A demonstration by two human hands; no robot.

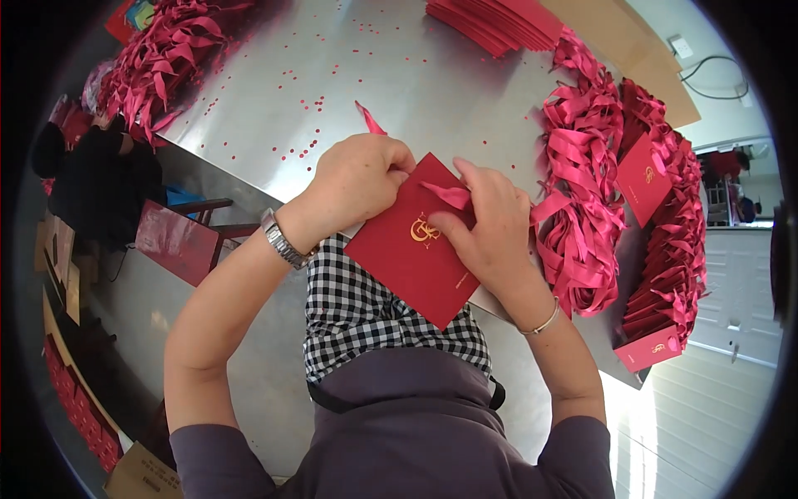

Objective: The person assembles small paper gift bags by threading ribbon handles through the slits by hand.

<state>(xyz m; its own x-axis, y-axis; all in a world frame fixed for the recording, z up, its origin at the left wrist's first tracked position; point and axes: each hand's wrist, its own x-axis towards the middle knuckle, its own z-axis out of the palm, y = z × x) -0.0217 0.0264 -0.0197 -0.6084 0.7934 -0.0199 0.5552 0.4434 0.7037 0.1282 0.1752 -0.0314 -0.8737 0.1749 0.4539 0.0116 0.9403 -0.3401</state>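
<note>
A red card (403,262) with a gold emblem is held at a slant above my lap, by the table's front edge. My right hand (499,224) grips its upper right side, the thumb on its front face. A pink ribbon (447,196) lies across the card's top, its loose end next to my right thumb. At the card's upper left edge my left hand (353,179) is closed in a pinch. A pointed ribbon end (370,119) sticks up beyond this hand, apparently held in the pinch; the fingertips are partly hidden.
The metal table (249,108) is dotted with small red paper discs. Loose ribbons (582,183) lie in a heap on the right, beside a row of ribboned red cards (665,283). More ribbons (170,62) are piled far left. A stack of red cards (499,23) stands at the back.
</note>
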